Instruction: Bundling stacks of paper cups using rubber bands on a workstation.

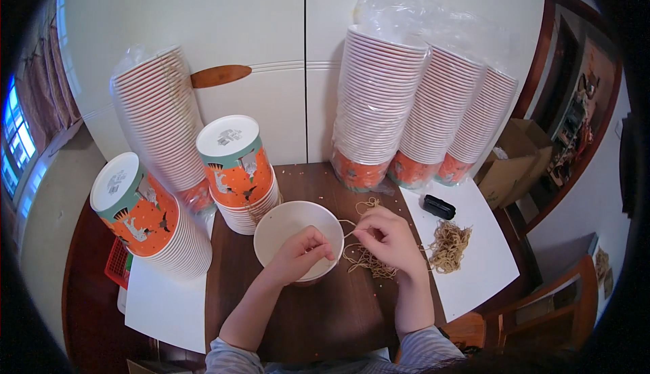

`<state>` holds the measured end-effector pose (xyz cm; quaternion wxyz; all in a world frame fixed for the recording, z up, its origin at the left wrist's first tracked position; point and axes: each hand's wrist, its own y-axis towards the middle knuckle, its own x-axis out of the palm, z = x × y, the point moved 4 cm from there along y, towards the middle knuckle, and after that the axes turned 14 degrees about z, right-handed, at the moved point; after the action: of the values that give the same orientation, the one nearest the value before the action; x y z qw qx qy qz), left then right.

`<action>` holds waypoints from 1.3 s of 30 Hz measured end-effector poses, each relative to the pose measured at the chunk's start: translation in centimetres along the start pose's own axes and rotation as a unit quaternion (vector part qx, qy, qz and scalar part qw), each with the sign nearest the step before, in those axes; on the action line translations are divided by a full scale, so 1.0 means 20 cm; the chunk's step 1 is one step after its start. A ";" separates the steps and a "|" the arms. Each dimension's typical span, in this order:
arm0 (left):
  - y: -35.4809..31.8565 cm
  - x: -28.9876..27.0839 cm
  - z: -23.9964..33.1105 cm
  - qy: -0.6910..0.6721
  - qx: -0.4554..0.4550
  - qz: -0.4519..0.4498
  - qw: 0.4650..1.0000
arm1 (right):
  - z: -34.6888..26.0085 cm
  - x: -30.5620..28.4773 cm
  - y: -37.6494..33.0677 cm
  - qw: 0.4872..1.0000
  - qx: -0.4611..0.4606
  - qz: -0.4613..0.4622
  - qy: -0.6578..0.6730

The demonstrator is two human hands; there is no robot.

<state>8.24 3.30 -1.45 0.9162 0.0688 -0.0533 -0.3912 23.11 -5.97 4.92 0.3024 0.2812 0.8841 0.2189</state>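
A white paper bucket (279,227) stands mouth up on the brown table in front of me. My left hand (302,255) is over its near side, fingers curled together; what they hold, if anything, is hidden. Just right of the bucket, my right hand (388,238) pinches a thin tan string (348,223) between thumb and fingers, beside the rim. Below and beside this hand lies a loose tangle of the same string (369,261).
Upside-down orange and green bucket stacks (237,164) (145,215) stand at left. Plastic-wrapped stacks (379,103) rise at back right, another (159,116) at back left. A string bundle (450,245) and black object (439,206) lie on white board (474,269). A wooden chair (542,313) stands lower right.
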 end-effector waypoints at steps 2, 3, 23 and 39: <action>0.00 -0.01 -0.02 -0.010 -0.011 0.004 1.000 | -0.01 -0.03 -0.01 1.000 -0.027 -0.002 0.009; 0.01 -0.01 -0.03 -0.020 -0.014 0.005 1.000 | -0.02 -0.04 -0.02 0.998 -0.053 -0.003 0.018; 0.00 -0.03 0.07 0.115 0.079 0.025 0.990 | -0.03 0.14 -0.04 0.995 -0.051 -0.075 -0.046; 0.01 -0.04 0.04 0.118 0.055 -0.006 0.991 | 0.03 0.05 0.00 0.920 -0.208 0.086 -0.322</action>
<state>7.73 3.87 -0.74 0.9086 0.1651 0.0339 -0.3821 22.82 -5.30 4.08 0.6022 0.3424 0.6460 0.3206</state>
